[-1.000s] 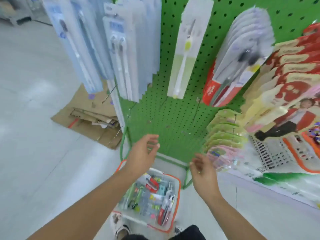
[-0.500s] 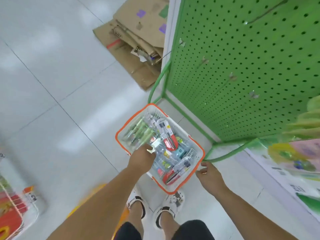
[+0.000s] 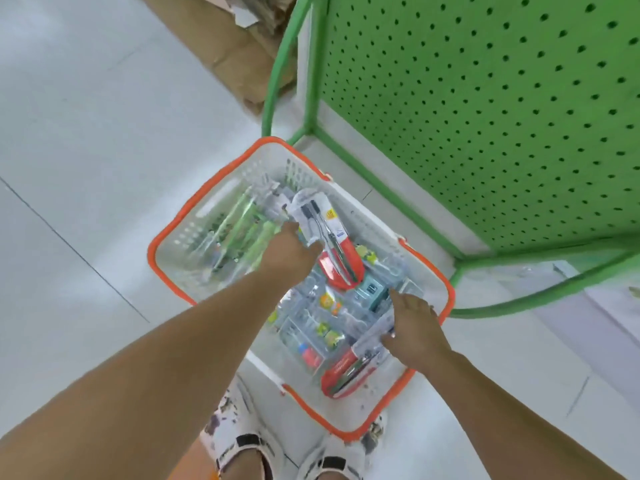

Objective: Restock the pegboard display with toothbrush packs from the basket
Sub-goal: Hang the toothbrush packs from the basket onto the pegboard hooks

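Seen from above, looking down past a person's two bare forearms: nearest are sandalled feet (image 3: 277, 452) on a pale tiled floor (image 3: 86, 168), planted right against a white basket (image 3: 166, 244) with an orange rim, which sits on the floor so both hands can reach in. The right hand (image 3: 415, 327) curls its fingers (image 3: 389, 337) around the top of a red-backed toothbrush pack (image 3: 346, 370) lying at the basket's near corner. The left hand (image 3: 289, 251), deeper in, grips the clear end of a second red-backed pack (image 3: 329, 244), tilting it up off the pile, probably to free it from the loose packs beneath. Green-carded packs (image 3: 239, 230) lie along the basket's far-left side. Just beyond stands the green pegboard (image 3: 485, 116) on its tubular green frame (image 3: 277, 71), within easy reach for hanging. Flattened cardboard (image 3: 242, 39) lies farthest off.
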